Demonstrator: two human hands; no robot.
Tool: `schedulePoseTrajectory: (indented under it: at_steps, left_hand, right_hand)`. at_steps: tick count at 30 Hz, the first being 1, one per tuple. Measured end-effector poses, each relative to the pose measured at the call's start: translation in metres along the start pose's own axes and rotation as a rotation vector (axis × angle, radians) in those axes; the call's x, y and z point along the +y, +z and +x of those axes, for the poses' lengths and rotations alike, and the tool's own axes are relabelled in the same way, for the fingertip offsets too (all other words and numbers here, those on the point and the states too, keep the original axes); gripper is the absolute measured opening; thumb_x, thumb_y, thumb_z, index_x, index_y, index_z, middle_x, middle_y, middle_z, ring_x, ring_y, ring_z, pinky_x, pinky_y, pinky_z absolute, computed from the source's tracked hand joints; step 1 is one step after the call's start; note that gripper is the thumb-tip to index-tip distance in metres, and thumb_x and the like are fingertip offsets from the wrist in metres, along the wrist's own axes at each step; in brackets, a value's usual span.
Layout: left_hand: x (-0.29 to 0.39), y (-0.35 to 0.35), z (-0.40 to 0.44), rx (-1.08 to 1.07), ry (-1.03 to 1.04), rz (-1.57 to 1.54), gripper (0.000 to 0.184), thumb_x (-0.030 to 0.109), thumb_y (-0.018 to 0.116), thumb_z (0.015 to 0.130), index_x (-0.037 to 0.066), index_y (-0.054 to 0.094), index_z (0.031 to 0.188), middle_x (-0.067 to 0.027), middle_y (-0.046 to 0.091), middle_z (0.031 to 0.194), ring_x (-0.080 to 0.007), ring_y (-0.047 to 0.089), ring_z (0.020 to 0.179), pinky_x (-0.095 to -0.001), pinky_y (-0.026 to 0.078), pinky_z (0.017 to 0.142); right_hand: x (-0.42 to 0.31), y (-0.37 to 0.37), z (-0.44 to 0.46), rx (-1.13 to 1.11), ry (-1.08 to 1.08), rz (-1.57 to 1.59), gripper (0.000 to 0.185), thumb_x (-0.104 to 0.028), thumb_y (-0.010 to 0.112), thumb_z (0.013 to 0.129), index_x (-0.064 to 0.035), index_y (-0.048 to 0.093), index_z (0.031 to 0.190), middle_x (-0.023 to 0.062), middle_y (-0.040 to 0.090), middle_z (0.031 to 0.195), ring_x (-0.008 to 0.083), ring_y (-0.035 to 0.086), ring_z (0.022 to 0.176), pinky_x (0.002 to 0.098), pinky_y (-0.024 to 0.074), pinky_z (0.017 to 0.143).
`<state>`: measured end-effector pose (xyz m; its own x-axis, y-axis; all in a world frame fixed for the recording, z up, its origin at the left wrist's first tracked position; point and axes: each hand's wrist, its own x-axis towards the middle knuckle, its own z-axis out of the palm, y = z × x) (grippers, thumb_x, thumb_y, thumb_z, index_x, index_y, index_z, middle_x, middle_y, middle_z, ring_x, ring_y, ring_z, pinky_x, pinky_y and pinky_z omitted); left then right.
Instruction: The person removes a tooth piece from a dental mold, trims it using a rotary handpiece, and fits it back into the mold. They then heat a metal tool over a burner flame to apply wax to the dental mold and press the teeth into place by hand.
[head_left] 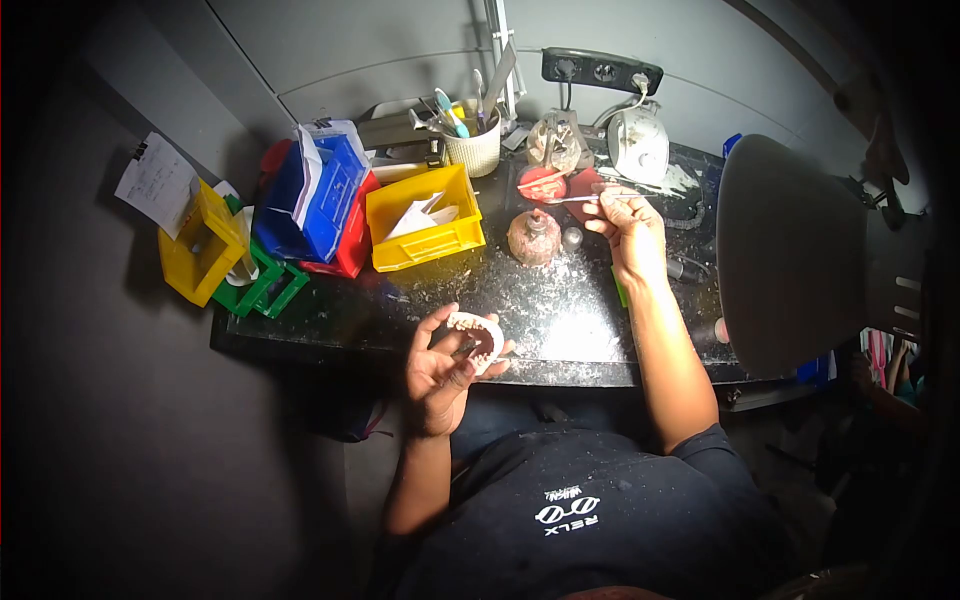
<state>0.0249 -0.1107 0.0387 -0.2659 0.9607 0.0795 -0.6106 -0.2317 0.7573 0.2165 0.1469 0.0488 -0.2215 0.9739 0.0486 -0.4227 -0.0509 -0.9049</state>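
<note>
A pale dental cast (487, 340) with a row of teeth is held near the bench's front edge by my left hand (437, 375), whose fingers and thumb grip its rim. Farther back on the right, my right hand (630, 225) pinches a thin metal tool (578, 199). The tool's far end reaches the edge of a small dish of red-pink material (542, 184). Just below the dish stands a round, pink-stained burner or bottle (534, 238), with a small clear cap (572, 237) beside it.
Yellow (425, 245), blue (300, 220), red and green bins line the left side. Behind them is a cup (473, 155) of tools. A white device (638, 145) and power strip (603, 72) sit at the back. A large lamp shade (790, 255) overhangs the right; beyond it a person is partly visible.
</note>
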Motion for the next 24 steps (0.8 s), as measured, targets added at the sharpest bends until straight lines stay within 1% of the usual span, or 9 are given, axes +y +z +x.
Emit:
schedulePoseTrajectory:
  at_steps: [1,2,3,6,8,10,17,23,24]
  left_hand:
    - [0.0,0.0,0.0,-0.018,-0.005,-0.058,0.078,0.008,0.071,0.096,0.001,0.023,0.157,-0.0383,0.047,0.146,-0.0497,0.063,0.122,-0.0496,0.062,0.094]
    - [-0.001,-0.003,-0.001,-0.077,-0.002,-0.052,0.068,0.015,0.065,0.102,0.005,0.026,0.155,-0.0395,0.042,0.15,-0.0545,0.055,0.13,-0.0553,0.059,0.099]
    - [-0.004,-0.003,-0.002,-0.072,-0.006,-0.053,0.068,0.015,0.065,0.102,0.005,0.026,0.155,-0.0395,0.042,0.15,-0.0545,0.055,0.13,-0.0553,0.059,0.099]
    - [-0.013,-0.01,-0.002,-0.05,-0.026,-0.26,0.04,0.034,0.048,0.11,0.019,0.04,0.145,-0.0388,0.042,0.15,-0.0578,0.046,0.137,-0.0673,0.049,0.106]
    - [-0.016,-0.01,-0.002,-0.039,-0.045,-0.333,0.037,0.036,0.048,0.11,0.02,0.042,0.143,-0.0376,0.043,0.15,-0.0577,0.045,0.138,-0.068,0.048,0.107]
    - [-0.019,-0.012,0.0,-0.056,-0.07,-0.474,0.031,0.039,0.048,0.11,0.022,0.047,0.135,-0.034,0.044,0.151,-0.0574,0.041,0.141,-0.0703,0.046,0.108]
    - [-0.02,-0.011,0.001,-0.085,-0.01,-0.373,0.036,0.038,0.052,0.108,0.024,0.043,0.14,-0.0321,0.048,0.148,-0.0555,0.043,0.141,-0.0744,0.044,0.106]
    - [-0.02,0.0,0.006,-0.085,0.176,-0.145,0.055,0.032,0.062,0.104,0.024,0.032,0.149,-0.0297,0.045,0.151,-0.0554,0.04,0.142,-0.0762,0.035,0.112]
    - [-0.019,0.007,0.005,-0.006,0.173,-0.162,0.06,0.025,0.067,0.101,0.019,0.03,0.148,-0.0283,0.047,0.149,-0.0535,0.042,0.142,-0.073,0.036,0.113]
  right_hand:
    - [0.001,-0.003,0.0,-0.03,0.004,0.06,0.016,-0.003,0.065,0.099,0.0037,0.066,0.113,0.0145,0.071,0.115,0.0217,0.074,0.09,0.0295,0.0643,0.072]
    - [0.001,-0.004,-0.001,-0.041,0.008,0.06,0.017,-0.003,0.064,0.099,0.0045,0.066,0.114,0.0158,0.069,0.12,0.022,0.074,0.092,0.0293,0.0647,0.072]
    - [0.002,-0.004,-0.002,-0.039,0.013,0.059,0.017,-0.003,0.064,0.099,0.0045,0.066,0.114,0.0158,0.069,0.12,0.022,0.074,0.092,0.0293,0.0647,0.072]
    - [0.001,0.0,-0.005,-0.033,-0.011,-0.015,0.017,-0.003,0.064,0.1,0.005,0.066,0.115,0.0157,0.069,0.121,0.021,0.074,0.091,0.0286,0.0643,0.071]
    - [0.003,0.002,-0.005,0.002,-0.04,-0.071,0.019,0.002,0.066,0.098,0.0046,0.063,0.116,0.0121,0.071,0.099,0.0213,0.074,0.085,0.0299,0.0645,0.07]
    - [0.004,0.003,-0.004,0.005,-0.038,-0.081,0.019,0.002,0.066,0.098,0.0046,0.063,0.116,0.0119,0.071,0.098,0.0209,0.074,0.085,0.0298,0.0645,0.07]
    - [0.006,0.003,-0.004,-0.004,-0.046,-0.074,0.016,0.002,0.065,0.098,0.0051,0.064,0.114,0.0119,0.071,0.097,0.0203,0.074,0.085,0.0297,0.0645,0.069]
    - [0.002,0.005,-0.006,-0.001,-0.058,-0.097,0.016,0.002,0.064,0.099,0.006,0.064,0.114,0.0129,0.071,0.097,0.0212,0.074,0.085,0.0306,0.0645,0.07]
    - [0.002,0.006,-0.006,0.004,-0.052,-0.11,0.016,0.001,0.064,0.099,0.0067,0.064,0.114,0.0132,0.071,0.097,0.0215,0.074,0.085,0.031,0.0646,0.07]
